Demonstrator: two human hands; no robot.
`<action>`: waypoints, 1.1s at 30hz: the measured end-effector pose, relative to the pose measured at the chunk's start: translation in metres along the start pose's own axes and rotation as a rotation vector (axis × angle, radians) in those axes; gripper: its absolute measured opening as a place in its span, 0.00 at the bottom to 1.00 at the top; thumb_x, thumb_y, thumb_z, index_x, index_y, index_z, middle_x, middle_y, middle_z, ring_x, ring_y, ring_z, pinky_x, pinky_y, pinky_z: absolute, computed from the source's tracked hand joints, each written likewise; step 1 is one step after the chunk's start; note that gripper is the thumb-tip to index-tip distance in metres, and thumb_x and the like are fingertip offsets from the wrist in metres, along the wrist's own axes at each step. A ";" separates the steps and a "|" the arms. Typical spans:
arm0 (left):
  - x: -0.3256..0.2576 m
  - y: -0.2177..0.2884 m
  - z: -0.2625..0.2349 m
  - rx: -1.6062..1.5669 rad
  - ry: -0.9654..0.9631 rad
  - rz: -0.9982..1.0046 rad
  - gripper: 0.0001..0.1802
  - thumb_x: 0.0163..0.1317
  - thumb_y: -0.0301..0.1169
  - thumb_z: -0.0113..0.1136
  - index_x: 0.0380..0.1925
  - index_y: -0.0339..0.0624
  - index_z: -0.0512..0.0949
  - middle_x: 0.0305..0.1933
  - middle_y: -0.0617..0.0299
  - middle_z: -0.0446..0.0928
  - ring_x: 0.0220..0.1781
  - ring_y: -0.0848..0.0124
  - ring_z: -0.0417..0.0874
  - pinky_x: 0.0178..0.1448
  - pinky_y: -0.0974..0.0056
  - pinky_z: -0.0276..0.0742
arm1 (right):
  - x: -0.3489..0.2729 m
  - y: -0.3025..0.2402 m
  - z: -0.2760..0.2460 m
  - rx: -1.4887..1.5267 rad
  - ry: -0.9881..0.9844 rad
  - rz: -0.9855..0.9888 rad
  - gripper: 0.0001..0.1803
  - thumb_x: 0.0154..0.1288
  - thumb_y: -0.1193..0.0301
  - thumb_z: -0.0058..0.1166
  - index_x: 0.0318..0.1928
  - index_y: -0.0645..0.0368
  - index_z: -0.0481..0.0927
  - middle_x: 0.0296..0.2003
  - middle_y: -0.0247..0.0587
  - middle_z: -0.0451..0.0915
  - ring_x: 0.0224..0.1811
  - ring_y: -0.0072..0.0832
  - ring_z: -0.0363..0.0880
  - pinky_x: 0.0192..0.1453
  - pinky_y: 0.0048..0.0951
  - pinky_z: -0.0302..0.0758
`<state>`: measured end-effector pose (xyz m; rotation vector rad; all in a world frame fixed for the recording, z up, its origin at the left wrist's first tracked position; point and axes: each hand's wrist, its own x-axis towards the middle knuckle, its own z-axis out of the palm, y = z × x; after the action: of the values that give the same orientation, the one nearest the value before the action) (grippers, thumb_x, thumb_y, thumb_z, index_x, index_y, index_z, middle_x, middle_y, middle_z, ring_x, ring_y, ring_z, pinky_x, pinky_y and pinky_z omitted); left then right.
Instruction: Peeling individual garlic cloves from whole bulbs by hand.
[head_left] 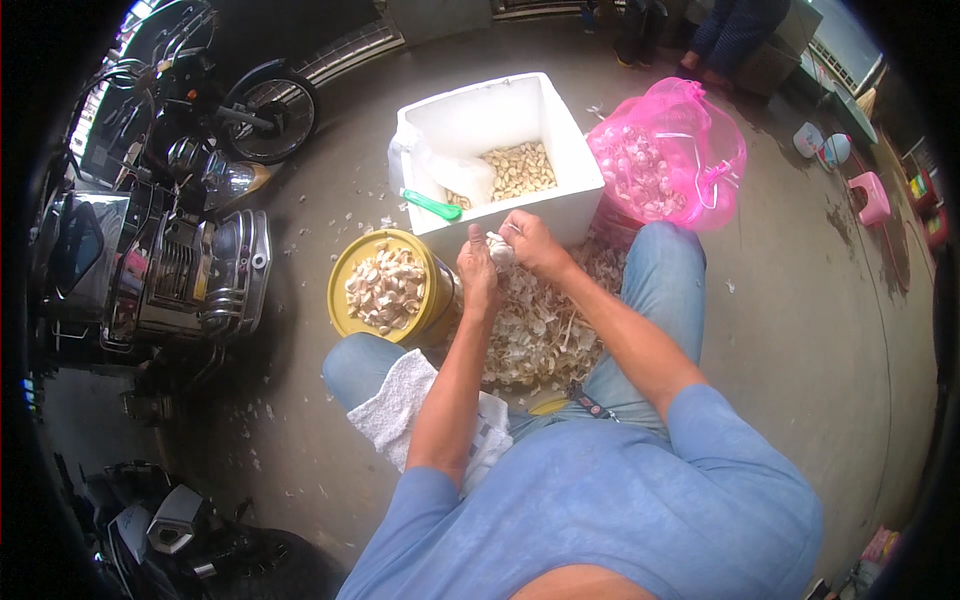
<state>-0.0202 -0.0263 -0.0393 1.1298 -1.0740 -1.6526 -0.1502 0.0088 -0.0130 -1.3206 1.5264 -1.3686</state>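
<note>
Between my hands, over a pile of papery garlic skins [545,335], is a whitish garlic bulb [499,251]. My left hand [477,268] grips it with the thumb pointing up. The fingers of my right hand [537,246] are curled and pinch the bulb's right side. Just beyond stands a white foam box [500,213] with peeled garlic cloves [520,171] inside. A green-handled tool [432,205] lies across its near left corner; its working end is not clear. Left of my hands, unpeeled cloves [385,290] are heaped on a yellow bucket [345,262].
A pink mesh bag [715,150] of garlic bulbs sits right of the box. Clear plastic [460,175] hangs over the box's left wall. Motorcycles [190,240] stand at the left. A white towel [400,400] covers my left knee. A pink stool [870,197] is far right; people's legs show behind.
</note>
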 end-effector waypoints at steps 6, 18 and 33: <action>0.000 0.004 0.000 0.089 0.061 0.144 0.30 0.75 0.60 0.48 0.32 0.41 0.71 0.28 0.68 0.71 0.27 0.79 0.71 0.27 0.70 0.68 | 0.001 -0.002 -0.003 0.211 -0.196 0.161 0.15 0.77 0.63 0.51 0.39 0.64 0.77 0.29 0.35 0.77 0.33 0.22 0.73 0.39 0.32 0.73; -0.002 -0.014 0.018 0.404 0.231 0.495 0.16 0.74 0.38 0.54 0.32 0.36 0.71 0.29 0.53 0.72 0.32 0.63 0.74 0.40 0.53 0.74 | 0.021 0.054 -0.008 -0.085 -0.140 0.024 0.16 0.77 0.63 0.49 0.32 0.59 0.77 0.28 0.29 0.75 0.30 0.20 0.70 0.35 0.29 0.71; 0.030 -0.047 0.002 0.071 0.558 0.069 0.27 0.67 0.43 0.55 0.24 0.24 0.77 0.25 0.34 0.78 0.31 0.48 0.85 0.40 0.47 0.78 | -0.008 0.042 0.020 0.118 -0.329 0.162 0.13 0.75 0.61 0.49 0.48 0.59 0.75 0.41 0.37 0.77 0.36 0.24 0.76 0.34 0.28 0.74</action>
<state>-0.0371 -0.0411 -0.0907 1.4681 -0.7979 -1.1458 -0.1394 0.0081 -0.0589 -1.2483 1.2799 -1.0635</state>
